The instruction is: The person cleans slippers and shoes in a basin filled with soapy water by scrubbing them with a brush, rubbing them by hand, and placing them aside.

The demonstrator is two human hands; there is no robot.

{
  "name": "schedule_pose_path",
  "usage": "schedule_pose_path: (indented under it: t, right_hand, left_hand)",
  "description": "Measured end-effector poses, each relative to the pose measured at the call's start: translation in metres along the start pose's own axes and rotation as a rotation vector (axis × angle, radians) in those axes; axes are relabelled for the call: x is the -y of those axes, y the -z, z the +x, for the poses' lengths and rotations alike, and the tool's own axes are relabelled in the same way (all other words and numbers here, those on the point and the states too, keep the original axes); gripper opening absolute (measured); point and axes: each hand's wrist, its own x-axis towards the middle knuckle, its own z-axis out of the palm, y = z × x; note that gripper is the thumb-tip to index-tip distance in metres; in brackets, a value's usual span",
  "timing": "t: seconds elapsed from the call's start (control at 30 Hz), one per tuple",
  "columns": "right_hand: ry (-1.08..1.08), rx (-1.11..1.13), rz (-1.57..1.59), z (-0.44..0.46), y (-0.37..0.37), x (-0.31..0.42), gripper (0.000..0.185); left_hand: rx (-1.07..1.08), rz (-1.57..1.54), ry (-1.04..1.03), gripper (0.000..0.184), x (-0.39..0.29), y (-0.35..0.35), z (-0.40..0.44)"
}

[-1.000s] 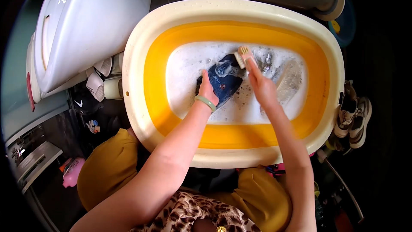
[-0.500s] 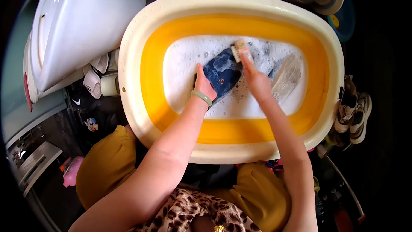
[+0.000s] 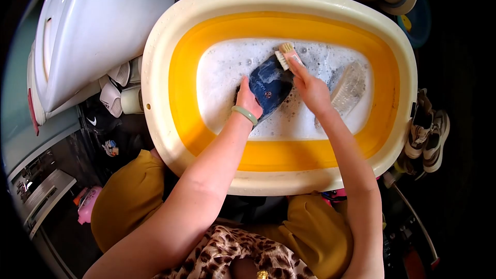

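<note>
Over the foamy water, my left hand (image 3: 250, 101) grips the near left side of a navy slipper (image 3: 271, 85) with pale lettering and a small printed figure. Its fingers are partly hidden behind or inside the slipper. My right hand (image 3: 313, 92) is closed around the handle of a pink scrub brush (image 3: 291, 56). The brush's white bristles touch the slipper's far end, where suds lie on the fabric. To the right, a translucent ridged sole (image 3: 349, 90) lies in the suds with some dark blue beside it. All this is within a cream-rimmed yellow basin (image 3: 181, 82).
A white curved fixture (image 3: 103, 31) stands at the upper left, with several pale slippers (image 3: 110, 95) beneath it. A pair of sneakers (image 3: 434, 142) sits right of the basin. At the far right is a blue tub (image 3: 421, 23). A pink object (image 3: 89, 205) lies lower left.
The brush has shifted slightly up and left across the slipper's far end, with my right hand. My left hand and the slipper have barely moved. The view has shifted a little.
</note>
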Motion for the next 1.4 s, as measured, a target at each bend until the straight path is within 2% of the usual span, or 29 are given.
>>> schedule_pose_path:
  t: [0.07, 0.1, 0.13, 0.2, 0.3, 0.33, 0.4, 0.47, 0.53, 0.6, 0.63, 0.67, 0.73, 0.77, 0.8, 0.87, 0.93, 1.0, 1.03, 1.07, 1.13, 1.17, 1.23, 1.27, 1.3, 1.33, 1.4]
  right_hand:
    - [-0.015, 0.076, 0.286, 0.013, 0.004, -0.001, 0.056]
    - [-0.259, 0.243, 0.543, 0.018, 0.021, 0.018, 0.051]
    - [-0.259, 0.246, 0.547, 0.022, 0.023, 0.025, 0.051]
    - [-0.494, 0.329, 0.846, 0.028, 0.022, 0.032, 0.046]
    - [-0.515, 0.206, 0.939, 0.021, 0.005, 0.037, 0.045]
    - [-0.516, 0.206, 0.937, 0.016, -0.005, 0.038, 0.045]
    - [-0.405, 0.068, 0.786, 0.0, -0.026, 0.041, 0.045]
    - [-0.301, 0.084, 0.622, -0.018, -0.034, 0.047, 0.045]
    - [-0.182, 0.163, 0.467, -0.039, -0.045, 0.052, 0.046]
    - [-0.114, 0.205, 0.614, -0.068, -0.056, 0.066, 0.048]
    - [-0.055, 0.118, 0.633, -0.078, -0.059, 0.071, 0.049]
    - [-0.057, 0.122, 0.635, -0.078, -0.058, 0.066, 0.049]
    - [0.089, 0.273, 0.145, -0.073, -0.048, 0.044, 0.049]
    - [0.234, 0.17, 0.085, -0.059, -0.042, 0.028, 0.049]
    - [0.181, 0.242, 0.004, -0.043, -0.038, 0.013, 0.046]
    - [0.175, 0.122, -0.055, -0.012, -0.022, 0.003, 0.044]
    - [0.147, 0.128, -0.053, -0.001, -0.02, 0.001, 0.043]
    - [-0.009, 0.098, 0.079, -0.017, -0.035, 0.015, 0.043]
    - [-0.025, 0.086, 0.245, -0.032, -0.045, 0.021, 0.043]
    - [-0.01, 0.163, 0.283, -0.049, -0.047, 0.032, 0.045]
    - [0.098, 0.105, 0.553, -0.083, -0.054, 0.046, 0.047]
    - [0.097, 0.11, 0.557, -0.082, -0.052, 0.038, 0.047]
    - [0.245, 0.219, 0.114, -0.066, -0.037, 0.009, 0.048]
    - [0.189, 0.282, 0.019, -0.046, -0.019, 0.005, 0.048]
    - [0.169, 0.192, -0.015, -0.026, -0.015, -0.006, 0.048]
    - [0.149, 0.101, -0.054, -0.014, -0.013, -0.011, 0.048]
    - [0.096, 0.093, -0.039, -0.012, -0.014, -0.004, 0.048]
  left_hand:
    - [0.007, -0.005, 0.019, 0.049, 0.0, 0.003, 0.002]
    - [0.005, -0.005, 0.016, 0.049, 0.002, 0.008, 0.006]
    - [0.031, -0.008, -0.014, 0.046, 0.004, 0.012, 0.01]
    - [0.055, -0.007, -0.04, 0.044, 0.005, 0.015, 0.011]
    - [0.121, -0.002, -0.025, 0.043, 0.006, 0.013, 0.006]
    - [0.167, -0.002, -0.006, 0.045, 0.006, 0.015, 0.006]
    - [0.218, -0.007, 0.016, 0.047, 0.004, 0.016, 0.004]
    - [0.241, -0.08, 0.061, 0.053, 0.0, 0.01, -0.002]
    - [0.195, -0.066, -0.012, 0.055, -0.001, 0.007, -0.006]
    - [-0.002, 0.064, 0.091, 0.054, -0.006, 0.012, -0.002]
    - [-0.051, 0.085, 0.126, 0.052, -0.008, 0.015, -0.001]
    - [-0.055, 0.084, 0.128, 0.052, -0.006, 0.018, 0.001]
    - [-0.04, 0.015, 0.07, 0.054, -0.002, 0.014, -0.002]
    - [0.017, 0.081, 0.009, 0.059, 0.001, 0.016, 0.001]
    - [0.093, 0.014, 0.009, 0.06, 0.001, 0.017, 0.004]
    - [0.201, -0.031, 0.054, 0.061, 0.001, 0.016, 0.004]
    - [0.193, -0.021, 0.053, 0.059, 0.001, 0.012, 0.004]
    - [0.176, -0.072, 0.037, 0.058, 0.004, 0.007, 0.003]
    - [0.112, -0.045, -0.031, 0.06, 0.004, 0.0, -0.006]
    - [0.112, -0.047, -0.029, 0.06, 0.002, 0.001, -0.004]
    - [-0.129, -0.004, 0.165, 0.062, -0.005, 0.009, 0.002]
    - [-0.041, 0.03, 0.133, 0.067, -0.003, 0.014, 0.0]
    - [-0.036, 0.026, 0.103, 0.067, 0.001, 0.019, 0.009]
    - [-0.027, 0.029, 0.076, 0.066, 0.004, 0.021, 0.012]
    - [0.109, -0.017, 0.032, 0.063, 0.003, 0.013, 0.003]
    - [0.107, -0.01, 0.033, 0.063, 0.002, 0.013, 0.002]
    - [0.135, -0.072, 0.086, 0.058, 0.001, 0.009, 0.005]
